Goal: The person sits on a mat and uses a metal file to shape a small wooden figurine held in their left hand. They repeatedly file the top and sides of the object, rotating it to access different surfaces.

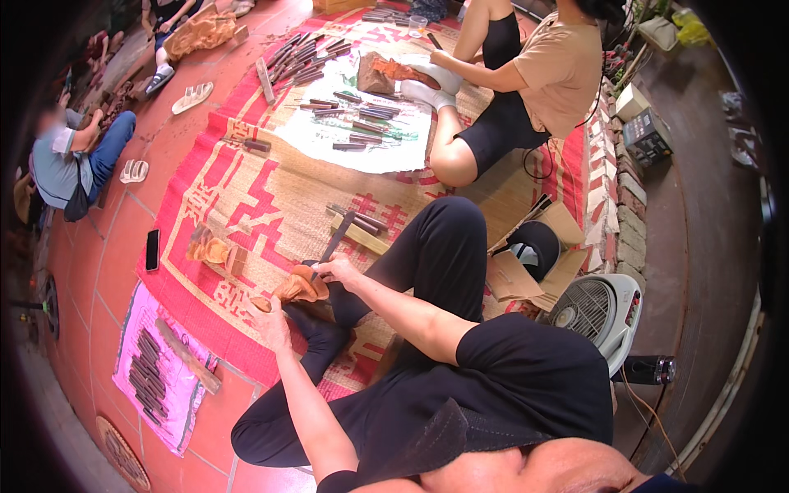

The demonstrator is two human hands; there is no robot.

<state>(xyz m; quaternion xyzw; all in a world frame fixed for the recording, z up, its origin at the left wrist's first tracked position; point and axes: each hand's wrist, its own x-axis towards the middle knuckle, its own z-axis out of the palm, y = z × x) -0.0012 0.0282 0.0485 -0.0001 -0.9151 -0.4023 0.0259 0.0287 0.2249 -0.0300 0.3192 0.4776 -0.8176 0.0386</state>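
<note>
I sit on a red-and-tan woven mat [246, 197] with a small orange-brown wood carving [297, 287] resting against my black-trousered leg. My left hand [269, 319] grips the carving's near end from below and steadies it. My right hand [337, 268] is closed around a dark-handled chisel [335, 238], whose tip meets the top of the carving. The handle sticks up and away from me.
Another carved wood piece [210, 246] and a black phone [152, 249] lie to the left. A pink cloth [152, 374] holds several chisels and a wooden stick. A cardboard box [534, 255] and white fan [596, 311] stand right. A seated person [526, 82] works behind, over tools on a white cloth [362, 123].
</note>
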